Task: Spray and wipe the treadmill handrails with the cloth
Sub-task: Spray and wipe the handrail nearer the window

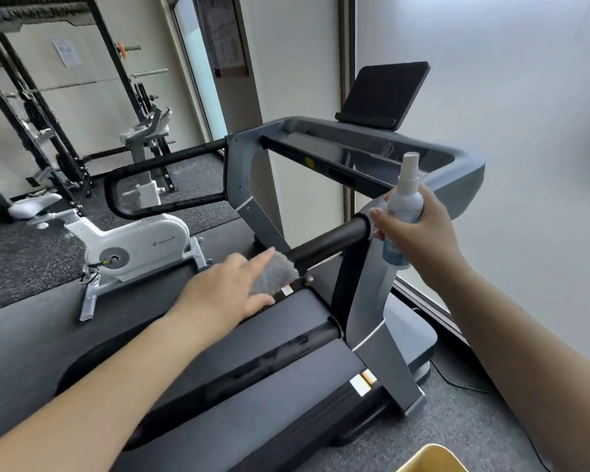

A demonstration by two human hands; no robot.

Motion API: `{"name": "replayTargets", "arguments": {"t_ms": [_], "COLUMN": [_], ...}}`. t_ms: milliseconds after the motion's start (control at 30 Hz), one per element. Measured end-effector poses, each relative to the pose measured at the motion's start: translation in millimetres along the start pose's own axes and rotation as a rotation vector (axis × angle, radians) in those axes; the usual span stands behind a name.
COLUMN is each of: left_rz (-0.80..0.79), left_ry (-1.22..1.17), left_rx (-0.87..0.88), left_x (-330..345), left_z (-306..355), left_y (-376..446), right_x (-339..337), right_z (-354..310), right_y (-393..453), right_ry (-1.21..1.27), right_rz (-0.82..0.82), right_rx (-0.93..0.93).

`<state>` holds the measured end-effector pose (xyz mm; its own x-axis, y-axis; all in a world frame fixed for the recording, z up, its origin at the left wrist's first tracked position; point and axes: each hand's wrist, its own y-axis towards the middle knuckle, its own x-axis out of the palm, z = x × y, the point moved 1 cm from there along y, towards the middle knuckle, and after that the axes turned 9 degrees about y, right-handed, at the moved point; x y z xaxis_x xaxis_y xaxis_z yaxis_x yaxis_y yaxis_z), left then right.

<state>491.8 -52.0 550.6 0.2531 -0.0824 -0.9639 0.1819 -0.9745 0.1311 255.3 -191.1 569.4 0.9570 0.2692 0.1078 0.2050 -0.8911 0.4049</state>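
Head view.

Left hand (pixel 223 291): fingers extended, pressing a grey cloth (pixel 275 274) against the near end of the black upper handrail (pixel 327 245); the cloth sits under the fingertips and wraps the bar's end. Whether the thumb closes around the cloth cannot be told.

Right hand (pixel 419 229): clenched around a white spray bottle (pixel 402 212), held upright, nozzle at top, above and to the right of the left hand. The bottle's lower body shows a blue label below the fingers. It stands just in front of the grey upright (pixel 372 301) where the upper handrail joins the frame.

Lower handrail (pixel 269 362): black bar, below both hands, running toward the same grey upright; its surface looks streaked.

Treadmill belt (pixel 307 311): dark, beneath the left hand.

Console frame (pixel 355 137): grey, beyond both hands, with a black tablet-like screen (pixel 385 93) on top.

Far handrail (pixel 171 165): black loop, left of and beyond the left hand.

White exercise bike (pixel 130 243): on the floor, left of the left hand.

Black rack (pixel 48 114): far left, behind the bike.

Yellow object (pixel 430 459): bottom edge, below the right forearm; kind unclear.
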Motion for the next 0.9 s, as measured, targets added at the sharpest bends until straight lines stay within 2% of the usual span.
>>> {"name": "replayTargets", "arguments": {"t_ms": [133,333,433,533,733,900], "left_rz": [-0.013,0.039,0.079,0.125,0.067,0.09], "left_ry": [0.032,0.081,0.063,0.071,-0.047,0.018], "left_rx": [-0.067,-0.012,0.059,0.081,-0.062,-0.113], "left_x": [-1.1,0.7,4.8,13.3,19.1,18.2], "left_z": [-25.4,29.8,36.6,7.5,-89.3,-87.2], "left_y": [-33.6,24.5,29.5,-0.7,-100.8,-99.4], "right_x": [8.2,29.8,43.1,56.7,72.5,78.2], "right_z": [-8.8,-13.6,-10.9,-7.0,3.7,4.1], "right_y": [-19.0,-43.7,-56.0,-70.6,-97.8,-113.0], "right_ry": [0.0,-0.032,-0.049,-0.025,-0.045,-0.064], "right_rz": [0.004,-0.004,-0.023,-0.037,-0.08,-0.071], "right_rx": [0.003,0.035,0.071,0.107,0.15,0.16]}}
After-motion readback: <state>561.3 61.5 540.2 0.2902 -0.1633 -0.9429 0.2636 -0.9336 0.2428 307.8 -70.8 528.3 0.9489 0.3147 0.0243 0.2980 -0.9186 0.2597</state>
